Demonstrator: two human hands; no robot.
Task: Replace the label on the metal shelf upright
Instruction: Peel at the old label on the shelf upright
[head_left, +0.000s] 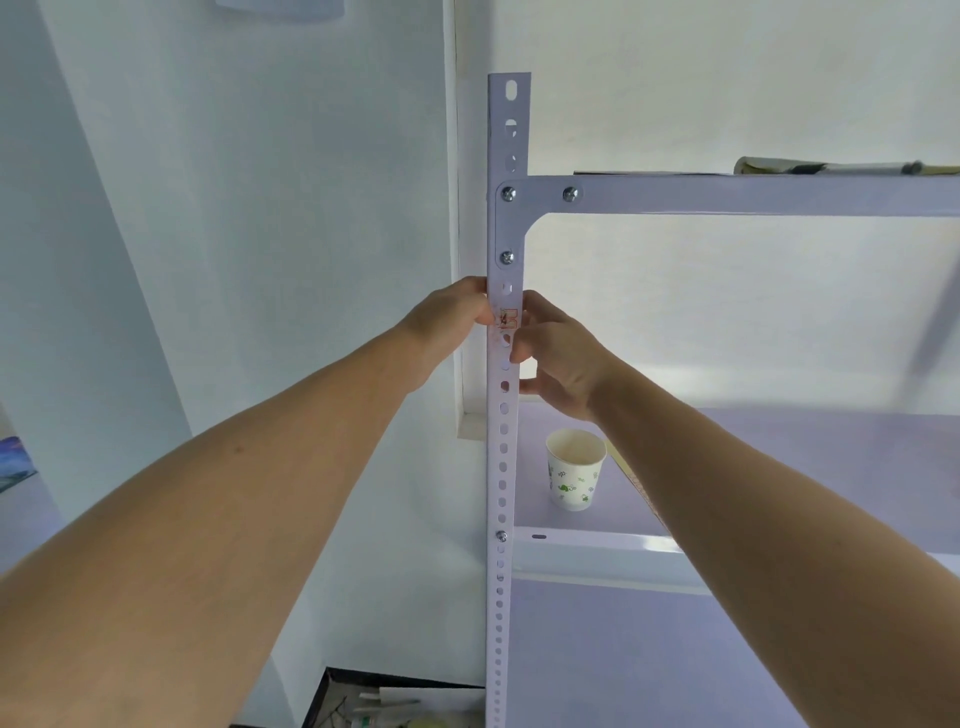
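White-painted perforated metal shelf upright (503, 467) stands straight up the middle of the head view, with a row of round holes down its face. Small label with red print (508, 318) is stuck on that face, just below the bolted corner bracket (508, 226) and level with both hands.

Left hand (449, 312) is curled round the upright's left edge. Its thumb tip lies on the front face and touches the label's left side. Its other fingers pass behind the metal and are hidden.

Right hand (558, 358) meets the upright from the right with its fingers (523, 349) bent and bunched close together. The topmost fingertip touches the label's right edge, and the lower ones press on the upright's rim. Its thumb points toward the upright lower down, clear of the label. Whether either hand has lifted a corner of the label cannot be told; it looks flat against the metal.

White paper cup with green leaf print (574, 467) stands upright and open-mouthed on the pale lilac shelf board (779, 467), near the upright and below the right wrist. Horizontal white shelf beam (753, 195) runs off to the right from the bracket.
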